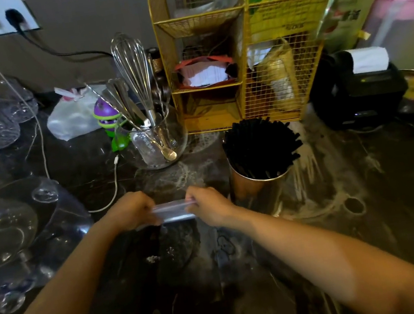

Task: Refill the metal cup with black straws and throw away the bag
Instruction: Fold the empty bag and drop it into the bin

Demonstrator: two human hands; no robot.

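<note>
A metal cup (245, 183) stands on the dark counter right of centre, packed with black straws (261, 145) that fan out above its rim. Just left of it, my left hand (130, 212) and my right hand (208, 205) each pinch one end of a clear plastic bag (173, 211), stretched flat between them above the counter. The bag looks see-through; I cannot tell if anything is inside. My right hand is a short way from the cup's left side.
A glass bowl (155, 143) with a whisk and spoons sits behind the hands. A yellow wire rack (241, 70) stands behind the cup. Upturned glasses (7, 223) crowd the left. A white cable (115, 182) crosses the counter. A black device (360, 89) sits at right.
</note>
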